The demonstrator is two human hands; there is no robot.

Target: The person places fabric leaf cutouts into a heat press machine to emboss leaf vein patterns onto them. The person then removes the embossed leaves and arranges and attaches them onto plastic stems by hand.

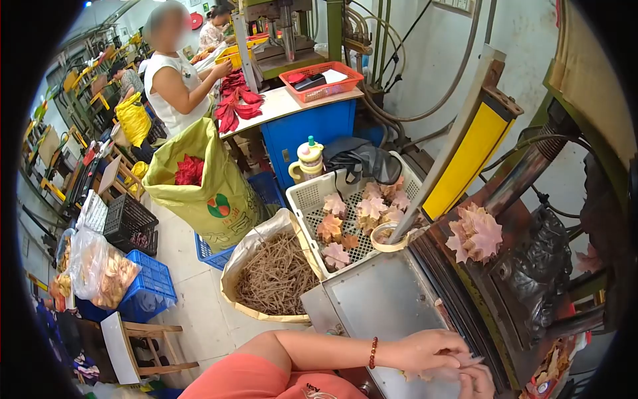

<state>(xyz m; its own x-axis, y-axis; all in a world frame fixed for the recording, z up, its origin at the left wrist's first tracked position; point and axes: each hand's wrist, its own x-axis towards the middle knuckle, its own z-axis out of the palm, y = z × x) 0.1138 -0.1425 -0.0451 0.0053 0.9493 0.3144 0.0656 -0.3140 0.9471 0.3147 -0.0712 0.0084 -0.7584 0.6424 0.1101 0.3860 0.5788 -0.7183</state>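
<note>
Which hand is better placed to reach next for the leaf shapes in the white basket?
Left, I judge: the left hand lies nearer the white basket than the right hand, by the picture's bottom edge. Both are busy at a pale piece, so may need freeing first.

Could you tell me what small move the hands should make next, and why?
Probably align the pale leaf pieces between the left hand and right hand: both hands are on them, and the leaves in the white basket sit stacked.
</note>
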